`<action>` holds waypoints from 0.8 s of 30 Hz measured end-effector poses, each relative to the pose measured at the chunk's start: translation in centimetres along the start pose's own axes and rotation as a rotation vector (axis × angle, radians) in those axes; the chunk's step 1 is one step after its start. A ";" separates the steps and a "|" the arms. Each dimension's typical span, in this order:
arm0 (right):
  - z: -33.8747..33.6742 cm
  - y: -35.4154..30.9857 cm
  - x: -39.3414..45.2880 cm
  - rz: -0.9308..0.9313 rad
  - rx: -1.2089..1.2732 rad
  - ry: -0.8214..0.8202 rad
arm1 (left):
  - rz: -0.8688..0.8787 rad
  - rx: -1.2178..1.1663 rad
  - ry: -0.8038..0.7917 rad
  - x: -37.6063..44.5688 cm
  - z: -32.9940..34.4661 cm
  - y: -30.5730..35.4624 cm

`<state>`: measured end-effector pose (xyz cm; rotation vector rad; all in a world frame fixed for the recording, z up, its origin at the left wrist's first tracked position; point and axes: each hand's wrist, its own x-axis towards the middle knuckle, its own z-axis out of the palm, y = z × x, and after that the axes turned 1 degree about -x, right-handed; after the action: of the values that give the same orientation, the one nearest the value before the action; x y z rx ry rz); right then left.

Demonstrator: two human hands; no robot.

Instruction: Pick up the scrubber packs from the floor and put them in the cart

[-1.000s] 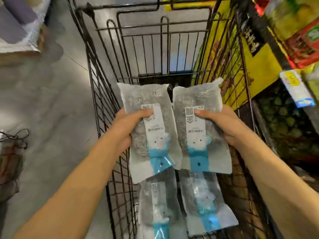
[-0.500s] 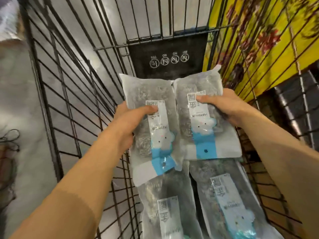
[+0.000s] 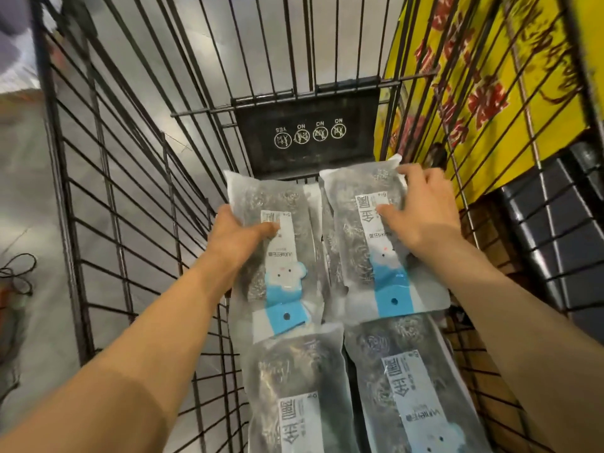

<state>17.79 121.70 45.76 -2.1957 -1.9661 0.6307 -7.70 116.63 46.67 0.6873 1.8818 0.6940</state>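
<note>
Two scrubber packs, clear bags of steel wool with white and blue labels, lie low at the far end of the black wire cart [image 3: 130, 197]. My left hand [image 3: 238, 237] grips the left pack [image 3: 281, 201], thumb on its label and fingers beneath. My right hand [image 3: 421, 217] rests on top of the right pack [image 3: 349, 204] with fingers spread, thumb on the label. Two more packs lie on the cart bottom nearer to me, one on the left [image 3: 294, 371] and one on the right [image 3: 392, 351], partly under the far ones.
A black plate with round YES/NO signs [image 3: 307, 135] closes the cart's far end. A yellow banner with red characters [image 3: 490, 76] and dark crates [image 3: 555, 230] stand to the right. Grey floor [image 3: 26, 178] and black cords [image 3: 16, 273] lie to the left.
Both hands moved down and forward into the cart with their packs. The right hand shifted from gripping its pack's edge to lying on top of it.
</note>
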 end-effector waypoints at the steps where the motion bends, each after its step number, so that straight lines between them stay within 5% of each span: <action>1: -0.1 0.0 -0.2 -0.044 -0.025 -0.021 | 0.052 0.106 0.077 0.1 0.1 -0.2; 4: -0.3 -0.4 -0.8 -0.131 -0.040 -0.090 | 0.323 0.523 0.195 -0.8 0.4 -0.5; 9: -1.4 -1.7 -3.2 -0.220 -0.059 -0.164 | 0.641 0.932 -0.020 -3.3 0.2 0.2; 13: -6.4 -3.6 -4.8 -0.275 -0.056 -0.154 | 0.701 1.058 -0.127 -6.7 -1.9 4.5; 24: -27.9 -10.1 -14.6 -0.359 -0.179 -0.059 | 0.966 1.151 0.089 -22.4 -11.8 19.6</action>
<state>18.37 113.96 77.90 -1.8529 -2.4492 0.4878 -7.37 111.90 78.32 2.4022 1.8553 0.0894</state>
